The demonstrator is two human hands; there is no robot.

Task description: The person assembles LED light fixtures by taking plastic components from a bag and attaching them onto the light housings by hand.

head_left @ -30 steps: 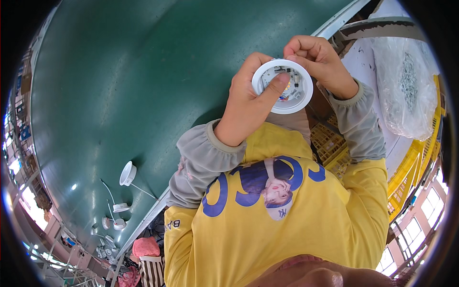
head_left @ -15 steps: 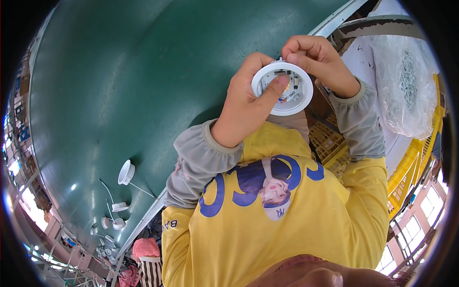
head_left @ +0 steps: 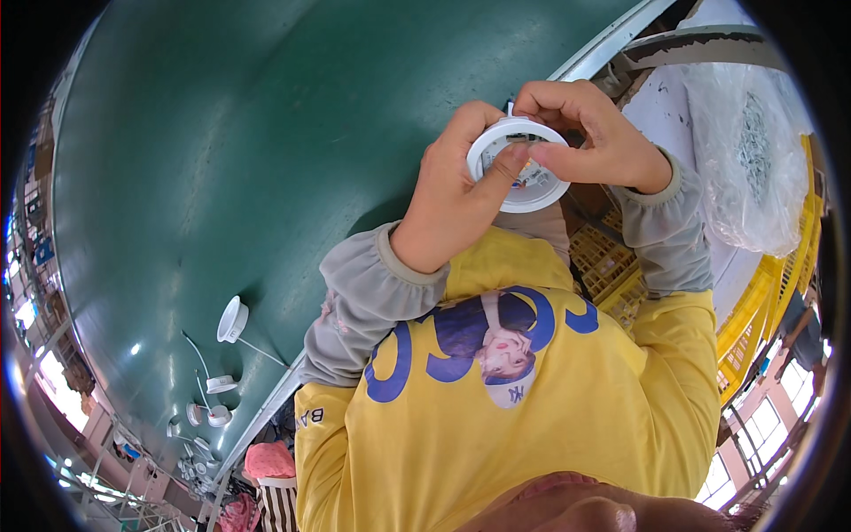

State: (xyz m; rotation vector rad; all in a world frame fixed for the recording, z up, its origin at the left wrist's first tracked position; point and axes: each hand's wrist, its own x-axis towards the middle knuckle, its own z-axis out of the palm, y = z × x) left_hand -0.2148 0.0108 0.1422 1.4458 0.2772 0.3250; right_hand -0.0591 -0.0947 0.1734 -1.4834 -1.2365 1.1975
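Note:
A round white downlight (head_left: 538,202) is held up over my lap, its open face toward me. Inside it sits a white circuit board (head_left: 488,158) with small parts, partly covered by my thumbs. My left hand (head_left: 448,191) is closed round the downlight's left side, its thumb pressed on the inside. My right hand (head_left: 612,146) grips the upper right rim, the thumb reaching in over the board and the fingers curled behind. A small white piece (head_left: 511,108) sticks up from the top of the rim. What the right fingertips touch at the back is hidden.
More white lights with cables, one a larger round lamp (head_left: 233,319), lie on the green conveyor belt (head_left: 266,133) at left. A clear plastic bag (head_left: 753,160) of small metal pieces rests at right, above a yellow crate (head_left: 780,284). A metal edge (head_left: 612,40) borders the belt.
My right thumb has moved from the top of the rim to the inside of the downlight, and the right hand has come a little lower. The downlight has tilted slightly.

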